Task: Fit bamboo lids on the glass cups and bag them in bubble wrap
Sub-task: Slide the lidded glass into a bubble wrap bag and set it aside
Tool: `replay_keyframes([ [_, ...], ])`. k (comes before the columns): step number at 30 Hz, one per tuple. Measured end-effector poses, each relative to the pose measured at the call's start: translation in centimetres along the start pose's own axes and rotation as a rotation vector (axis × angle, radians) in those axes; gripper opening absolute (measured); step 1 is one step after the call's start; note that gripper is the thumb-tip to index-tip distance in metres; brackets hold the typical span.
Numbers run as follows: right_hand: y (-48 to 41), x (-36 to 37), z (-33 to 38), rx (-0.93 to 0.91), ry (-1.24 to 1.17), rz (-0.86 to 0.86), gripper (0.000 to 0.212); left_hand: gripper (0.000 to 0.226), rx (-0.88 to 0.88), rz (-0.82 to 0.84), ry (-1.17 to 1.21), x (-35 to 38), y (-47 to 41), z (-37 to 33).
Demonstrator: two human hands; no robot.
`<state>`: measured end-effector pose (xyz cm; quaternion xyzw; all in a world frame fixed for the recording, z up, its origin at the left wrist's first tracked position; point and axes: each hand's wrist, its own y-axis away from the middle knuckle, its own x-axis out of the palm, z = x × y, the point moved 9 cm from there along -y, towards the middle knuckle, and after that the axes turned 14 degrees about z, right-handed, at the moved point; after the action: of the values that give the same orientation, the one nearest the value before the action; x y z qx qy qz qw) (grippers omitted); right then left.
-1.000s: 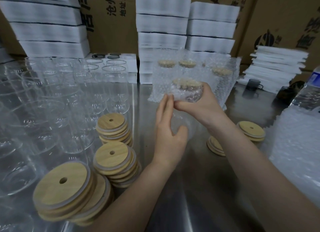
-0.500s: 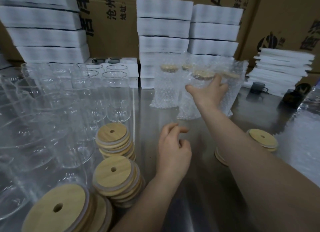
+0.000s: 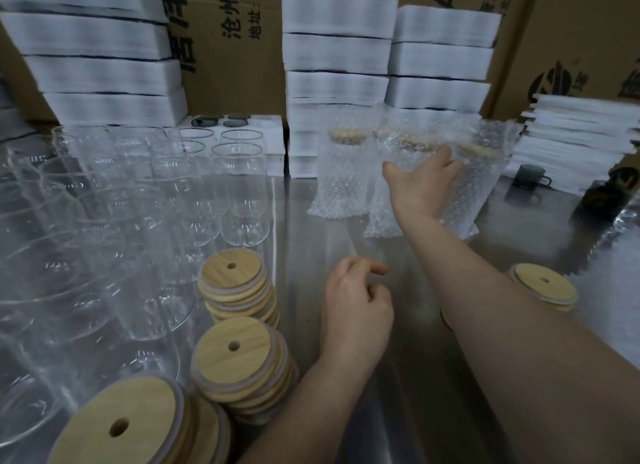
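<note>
tan bamboo lids (image 3: 231, 275), clear glass cups (image 3: 239, 193)
</note>
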<state>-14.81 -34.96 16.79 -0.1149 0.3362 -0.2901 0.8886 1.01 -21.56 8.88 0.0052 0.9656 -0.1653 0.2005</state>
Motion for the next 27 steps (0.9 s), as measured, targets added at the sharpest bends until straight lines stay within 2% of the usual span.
replay_keyframes([
  [7,1.2,-0.1,0.1,0.024,0.211,-0.028,0.081,0.031,-0.002,0.013,-0.017,0.1,-0.1,0.1],
  [10,1.5,-0.2,-0.1,0.03,0.196,-0.006,0.093,0.031,-0.003,0.01,-0.025,0.1,-0.1,0.1],
  [12,2.1,-0.7,-0.4,-0.009,0.093,-0.038,0.091,0.03,-0.003,0.007,-0.021,0.1,-0.1,0.1],
  [16,3.3,-4.3,-2.2,-0.044,-0.313,-0.327,0.052,0.03,-0.007,0.002,-0.016,0.1,-0.1,0.1],
  [18,2.9,-5.7,-4.8,0.088,-0.475,-0.45,0.04,0.03,-0.014,0.007,-0.003,0.1,-0.1,0.2],
  [19,2.4,-5.9,-6.2,0.187,-0.5,-0.45,0.043,0.03,-0.019,0.008,0.0,0.1,-0.1,0.3],
  [21,1.0,-4.8,-8.3,0.363,-0.449,-0.268,0.065,0.03,-0.024,0.01,0.007,0.1,-0.1,0.3],
  [24,0.1,-1.3,-10.3,0.491,-0.413,0.118,0.101,0.03,-0.027,0.016,0.025,0.1,-0.1,0.2],
  [25,0.0,-0.4,-10.7,0.498,-0.411,0.19,0.107,0.031,-0.027,0.017,0.029,0.1,-0.1,0.2],
  [27,0.0,0.1,-11.6,0.501,-0.41,0.213,0.106,0.031,-0.026,0.018,0.035,0.1,-0.1,0.2],
])
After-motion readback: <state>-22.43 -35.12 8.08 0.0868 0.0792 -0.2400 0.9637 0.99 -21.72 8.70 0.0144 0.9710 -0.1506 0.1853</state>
